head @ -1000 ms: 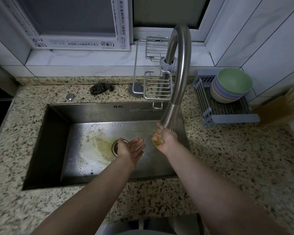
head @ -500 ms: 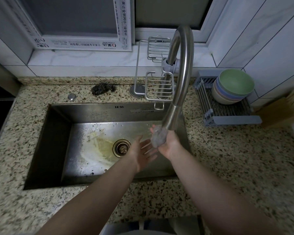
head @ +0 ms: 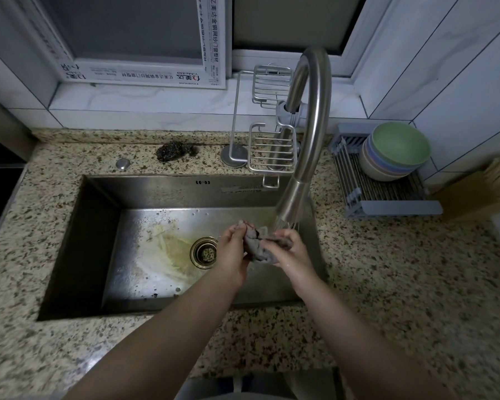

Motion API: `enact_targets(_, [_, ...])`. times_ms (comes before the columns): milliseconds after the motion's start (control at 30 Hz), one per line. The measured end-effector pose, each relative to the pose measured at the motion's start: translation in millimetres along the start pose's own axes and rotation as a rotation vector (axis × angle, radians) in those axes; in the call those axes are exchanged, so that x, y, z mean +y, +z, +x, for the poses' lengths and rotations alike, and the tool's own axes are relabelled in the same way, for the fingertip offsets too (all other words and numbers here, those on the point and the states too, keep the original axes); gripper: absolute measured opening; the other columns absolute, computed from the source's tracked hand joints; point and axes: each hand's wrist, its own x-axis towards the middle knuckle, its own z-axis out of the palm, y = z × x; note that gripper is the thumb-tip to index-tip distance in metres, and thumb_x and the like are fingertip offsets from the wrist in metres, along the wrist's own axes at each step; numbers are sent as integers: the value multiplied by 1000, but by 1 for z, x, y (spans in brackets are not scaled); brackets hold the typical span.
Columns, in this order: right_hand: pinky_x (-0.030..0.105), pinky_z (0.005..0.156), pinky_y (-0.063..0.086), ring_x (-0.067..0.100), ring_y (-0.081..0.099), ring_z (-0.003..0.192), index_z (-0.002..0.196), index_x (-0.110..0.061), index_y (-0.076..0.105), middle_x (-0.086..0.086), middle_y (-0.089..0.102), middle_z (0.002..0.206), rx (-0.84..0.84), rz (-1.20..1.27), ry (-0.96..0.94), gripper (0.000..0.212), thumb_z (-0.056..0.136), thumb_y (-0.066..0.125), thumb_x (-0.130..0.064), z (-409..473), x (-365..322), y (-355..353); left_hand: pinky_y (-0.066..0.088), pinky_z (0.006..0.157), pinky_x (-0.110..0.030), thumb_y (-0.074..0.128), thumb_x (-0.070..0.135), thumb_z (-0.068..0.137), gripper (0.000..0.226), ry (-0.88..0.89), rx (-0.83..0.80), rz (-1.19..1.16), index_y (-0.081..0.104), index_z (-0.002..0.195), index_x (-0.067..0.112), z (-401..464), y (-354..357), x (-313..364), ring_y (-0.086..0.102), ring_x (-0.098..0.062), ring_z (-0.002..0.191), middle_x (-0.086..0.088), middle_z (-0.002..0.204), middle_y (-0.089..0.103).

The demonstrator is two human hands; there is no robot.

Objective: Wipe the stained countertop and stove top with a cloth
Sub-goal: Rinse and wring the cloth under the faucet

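Both hands grasping cloth (head: 257, 245) | left hand (head: 233, 254), right hand (head: 290, 252) | bunched between grips, under faucet (head: 306, 140)

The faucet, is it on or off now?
On: streams of water leave the faucet head just above the right hand.

Table (head: 387, 284): speckled granite-look stone, polished. Sink (head: 98, 226): brushed steel, matt, wet, with yellowish staining on its floor. Faucet (head: 315, 116): satin-finished metal. Cloth (head: 257, 249): grey, wet, crumpled fabric. Far left, scouring pad (head: 175, 151): coarse wire wool. Wire rack (head: 272, 151): pale metal. Bowls (head: 396, 151), far right: smooth matt plastic. Wall tiles (head: 459, 82): glossy.
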Motion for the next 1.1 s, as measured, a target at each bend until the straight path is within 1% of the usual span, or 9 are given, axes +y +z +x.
enact_targets(133, [43, 102, 56, 17, 70, 112, 138, -17, 57, -1, 71, 123, -81, -16, 72, 84, 67, 95, -41, 6, -2, -3, 48, 104, -52, 39, 20, 109, 21, 15, -40, -112, 56, 118, 12, -1, -3, 0, 63, -30, 118, -8, 122, 70])
enact_targets(267, [42, 98, 57, 24, 72, 110, 131, -11, 63, 8, 76, 117, -179, 406, 165, 44, 89, 77, -11, 7, -8, -10, 54, 79, -36, 26, 35, 112, 45, -121, -29, -268, 59, 126, 7, -7, -5, 6, 64, -27, 105, -19, 115, 65])
enact_targets(367, [38, 87, 58, 25, 70, 111, 129, -15, 63, 9, 75, 118, -243, 492, 149, 39, 93, 69, -4, -1, -12, -10, 59, 77, -38, 62, 46, 97, 53, -161, -81, -130, 57, 129, 5, -10, -6, 9, 68, -28, 110, -19, 120, 69])
enact_targets(467, [42, 88, 58, 29, 71, 111, 128, -11, 65, 15, 74, 121, -214, 565, 158, 38, 91, 71, -7, -2, -15, -14, 61, 70, -33, 94, 29, 63, 87, -192, -110, 53, 54, 136, 3, -9, -10, 10, 70, -29, 107, -18, 123, 70])
enact_targets(567, [50, 95, 56, 33, 72, 109, 116, -13, 69, 17, 73, 123, -181, 605, 156, 29, 87, 73, -18, 3, -17, -26, 61, 69, -31, 83, 14, 78, 53, -168, -128, 90, 60, 124, 0, -7, -17, 12, 71, -25, 97, -17, 110, 73])
enact_targets(667, [47, 88, 59, 31, 74, 107, 125, -13, 65, 13, 75, 119, -144, 531, 183, 43, 85, 78, -21, 7, -17, -35, 57, 68, -32, 71, 12, 91, 17, -65, -139, 96, 64, 107, 10, -5, -19, 15, 69, -22, 95, -13, 108, 72])
enact_targets(900, [29, 84, 52, 16, 70, 108, 123, -27, 69, 1, 75, 118, -227, 151, 100, 34, 90, 76, -30, 10, -21, -22, 61, 74, -38, 68, 15, 94, 23, 76, -310, 395, 68, 116, 21, -10, -2, 20, 73, -27, 92, -11, 106, 75])
enact_targets(967, [33, 95, 51, 20, 69, 114, 123, -20, 71, 5, 76, 119, -284, 184, 124, 31, 93, 72, -26, 15, -22, -20, 59, 73, -39, 68, 12, 94, 28, 61, -336, 431, 67, 121, 21, -8, -2, 25, 71, -27, 87, -13, 107, 74])
enact_targets(1100, [40, 102, 54, 24, 73, 110, 121, -10, 71, 13, 76, 117, -251, 211, 98, 30, 95, 72, -24, 20, -19, -19, 57, 96, -40, 71, -1, 89, 43, 143, -366, 495, 60, 129, 10, 3, -12, 31, 68, -32, 111, -17, 119, 68])
